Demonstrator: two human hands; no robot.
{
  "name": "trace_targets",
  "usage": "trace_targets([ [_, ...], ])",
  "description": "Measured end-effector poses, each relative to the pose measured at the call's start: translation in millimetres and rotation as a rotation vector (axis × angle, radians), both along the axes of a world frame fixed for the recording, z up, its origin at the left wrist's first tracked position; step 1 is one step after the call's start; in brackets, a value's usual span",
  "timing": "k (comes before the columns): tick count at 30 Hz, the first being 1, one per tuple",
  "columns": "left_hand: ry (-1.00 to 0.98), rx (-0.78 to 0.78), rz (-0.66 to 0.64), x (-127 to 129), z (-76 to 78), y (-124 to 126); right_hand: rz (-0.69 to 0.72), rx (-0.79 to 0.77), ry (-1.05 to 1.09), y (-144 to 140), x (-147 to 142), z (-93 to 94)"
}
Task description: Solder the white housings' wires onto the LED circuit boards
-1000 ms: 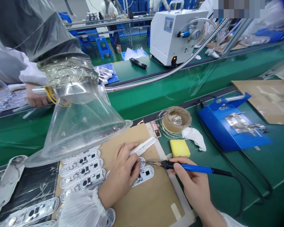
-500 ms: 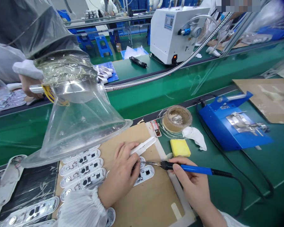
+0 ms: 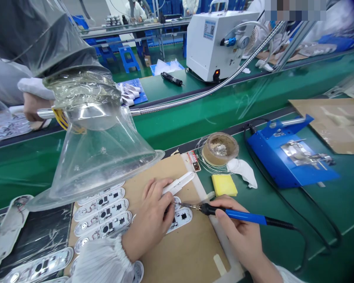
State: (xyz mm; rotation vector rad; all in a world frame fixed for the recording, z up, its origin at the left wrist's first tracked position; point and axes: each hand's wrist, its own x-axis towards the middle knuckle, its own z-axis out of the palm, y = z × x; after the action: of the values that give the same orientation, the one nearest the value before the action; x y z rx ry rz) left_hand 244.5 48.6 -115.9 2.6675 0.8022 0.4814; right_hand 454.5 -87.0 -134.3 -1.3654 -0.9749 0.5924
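My right hand point(image 3: 240, 224) grips a blue-handled soldering iron point(image 3: 244, 216) like a pen. Its metal tip points left, at the round end of a small white oval part beside my left fingers; whether it touches is too fine to tell. My left hand point(image 3: 153, 216) is closed over the work, fingers curled, and hides what they pinch. From under it a long white plastic piece point(image 3: 181, 182) with a rounded end sticks out to the upper right. An oval circuit board point(image 3: 182, 219) with black chips lies partly under the same hand, on brown cardboard point(image 3: 191, 251).
Rows of similar boards point(image 3: 106, 212) lie left, under a clear fume hood point(image 3: 100, 157). A yellow sponge point(image 3: 224, 185), a tub point(image 3: 220, 148) with thin wire around it and a blue iron stand point(image 3: 292, 153) sit right. A white machine point(image 3: 215, 43) stands beyond. Another person's hand point(image 3: 32, 106) is far left.
The soldering iron has tilted and dropped slightly, its tip moving a little lower. My left hand stays almost where it was. The view has shifted slightly.
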Motion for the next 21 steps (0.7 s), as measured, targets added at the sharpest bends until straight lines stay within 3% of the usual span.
trace_targets([
  [9, -0.015, -0.005, 0.003, 0, -0.9, 1, -0.030, 0.013, -0.006, 1, 1, 3.0],
  [21, -0.010, -0.096, 0.012, -2, 9.8, 0, -0.066, 0.009, 0.023, 3, 1, 3.9],
])
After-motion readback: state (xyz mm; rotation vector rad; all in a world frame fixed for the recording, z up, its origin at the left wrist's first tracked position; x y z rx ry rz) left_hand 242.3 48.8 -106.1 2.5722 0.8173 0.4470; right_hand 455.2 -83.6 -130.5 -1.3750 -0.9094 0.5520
